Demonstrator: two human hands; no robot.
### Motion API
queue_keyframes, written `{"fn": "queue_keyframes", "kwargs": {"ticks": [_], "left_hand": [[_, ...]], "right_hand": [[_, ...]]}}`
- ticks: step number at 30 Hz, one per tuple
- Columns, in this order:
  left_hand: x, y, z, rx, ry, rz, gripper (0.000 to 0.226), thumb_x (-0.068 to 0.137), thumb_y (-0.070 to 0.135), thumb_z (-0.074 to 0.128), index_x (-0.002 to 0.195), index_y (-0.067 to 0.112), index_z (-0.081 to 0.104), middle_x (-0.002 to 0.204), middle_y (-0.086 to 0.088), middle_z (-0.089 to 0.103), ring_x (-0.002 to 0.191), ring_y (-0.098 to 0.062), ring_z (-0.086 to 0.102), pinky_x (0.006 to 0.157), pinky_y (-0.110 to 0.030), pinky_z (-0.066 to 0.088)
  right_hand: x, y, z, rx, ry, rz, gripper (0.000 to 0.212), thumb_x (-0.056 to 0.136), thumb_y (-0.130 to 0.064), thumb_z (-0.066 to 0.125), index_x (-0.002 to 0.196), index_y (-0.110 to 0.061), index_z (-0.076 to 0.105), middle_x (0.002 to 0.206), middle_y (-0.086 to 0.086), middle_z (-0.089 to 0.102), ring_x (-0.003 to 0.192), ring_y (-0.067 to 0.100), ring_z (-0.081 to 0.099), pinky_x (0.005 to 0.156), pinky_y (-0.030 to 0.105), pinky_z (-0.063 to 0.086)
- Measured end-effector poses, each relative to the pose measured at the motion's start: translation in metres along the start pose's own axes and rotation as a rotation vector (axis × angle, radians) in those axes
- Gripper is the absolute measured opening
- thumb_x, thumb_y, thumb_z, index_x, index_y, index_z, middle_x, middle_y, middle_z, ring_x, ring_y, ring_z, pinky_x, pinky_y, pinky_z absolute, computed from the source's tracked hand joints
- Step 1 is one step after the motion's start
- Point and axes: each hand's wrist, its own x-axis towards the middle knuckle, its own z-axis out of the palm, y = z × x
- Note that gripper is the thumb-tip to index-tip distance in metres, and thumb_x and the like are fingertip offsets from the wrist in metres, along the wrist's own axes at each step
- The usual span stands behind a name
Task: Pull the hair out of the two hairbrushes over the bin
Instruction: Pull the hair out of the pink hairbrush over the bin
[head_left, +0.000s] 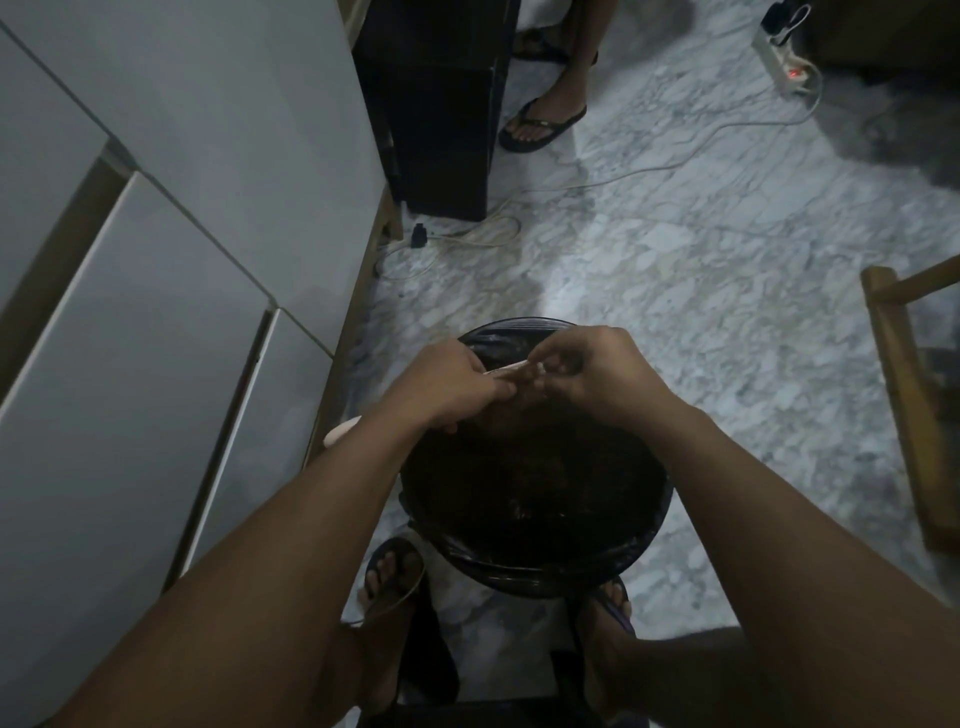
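marble floor (701, 291), round black bin (530, 566), pale hairbrush (340, 432)

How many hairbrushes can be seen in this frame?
1: a pale hairbrush held in the left hand over the bin, its handle end poking out beside the forearm. A second isn't visible, possibly hidden.

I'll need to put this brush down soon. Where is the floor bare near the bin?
Bare marble floor lies right of the bin, short of the wooden frame. Cables clutter the far left by the cabinets; feet crowd the near side.
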Motion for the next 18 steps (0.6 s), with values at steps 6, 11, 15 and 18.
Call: {"fn": "queue_keyframes", "kwargs": {"ticks": [6,11,15,18], "left_hand": [[0.0004,0.0002,0.0020,0.021,-0.058,0.018,0.029,0.085,0.040,0.071,0.081,0.012,0.075,0.053,0.000,0.059,0.036,-0.012,0.052,0.033,-0.014,0.033],[0.0023,-0.0008,-0.0004,-0.016,-0.051,0.023,0.031,0.082,0.040,0.073,0.080,0.009,0.075,0.041,0.005,0.055,0.036,-0.015,0.054,0.036,-0.017,0.035],[0.0053,-0.0020,-0.0026,-0.072,-0.030,0.010,0.034,0.082,0.040,0.073,0.084,0.006,0.074,0.038,0.006,0.052,0.034,-0.014,0.051,0.033,-0.015,0.033],[0.0045,-0.0023,-0.0042,-0.090,-0.017,0.023,0.031,0.084,0.039,0.073,0.086,0.008,0.074,0.046,0.002,0.055,0.036,-0.014,0.051,0.032,-0.014,0.033]], "right_hand": [[0.0025,-0.0005,-0.0020,-0.084,-0.001,-0.056,0.015,0.080,-0.009,0.072,0.090,-0.017,0.080,0.087,0.002,0.076,0.076,0.014,0.066,0.075,0.035,0.056],[0.0048,0.0002,-0.0033,-0.258,0.026,0.027,0.015,0.083,-0.015,0.065,0.091,-0.022,0.076,0.089,-0.001,0.072,0.085,0.022,0.065,0.070,0.035,0.052],[0.0062,-0.0034,-0.0013,-0.373,0.043,0.087,0.013,0.084,-0.013,0.059,0.090,-0.022,0.065,0.087,-0.007,0.050,0.087,0.022,0.055,0.066,0.031,0.037],[0.0067,-0.0040,0.0001,-0.322,0.013,0.169,0.012,0.085,-0.011,0.054,0.092,-0.018,0.059,0.088,-0.004,0.049,0.088,0.022,0.052,0.069,0.033,0.039]]}}
